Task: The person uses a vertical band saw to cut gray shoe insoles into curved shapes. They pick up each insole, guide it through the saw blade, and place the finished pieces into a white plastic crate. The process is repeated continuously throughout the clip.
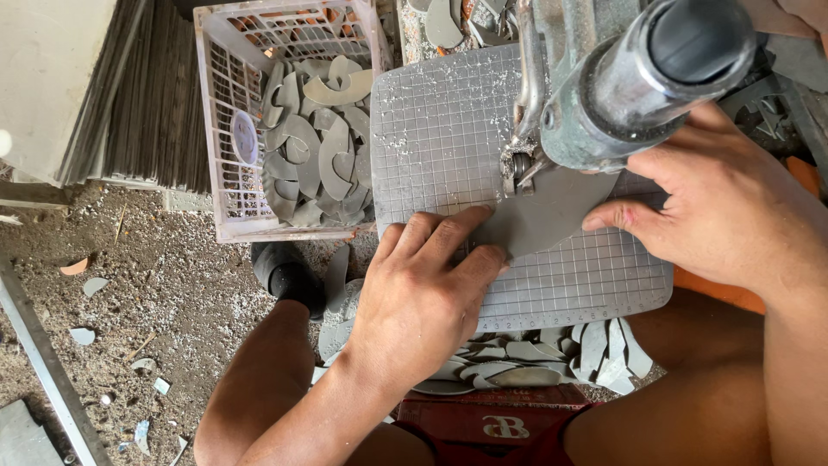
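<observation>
A grey sheet piece [548, 216] was pressed flat on the gridded counter [431, 129] under the cutting machine [604, 95], left hand [423, 302] fingers spread on it, right hand [724, 207] fingertips clamping its edge. The crate [226, 173] held many cut curved pieces [315, 147], apparently finished; offcuts [535, 362] lay below.

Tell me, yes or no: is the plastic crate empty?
No, the plastic crate holds a pile of curved grey cut pieces.

The single head view looks steeply down from just above, close on the gridded cutting table [431, 129] and machine head [621, 78]. It also takes in a plastic crate [226, 129] and the littered ground [155, 285].
</observation>
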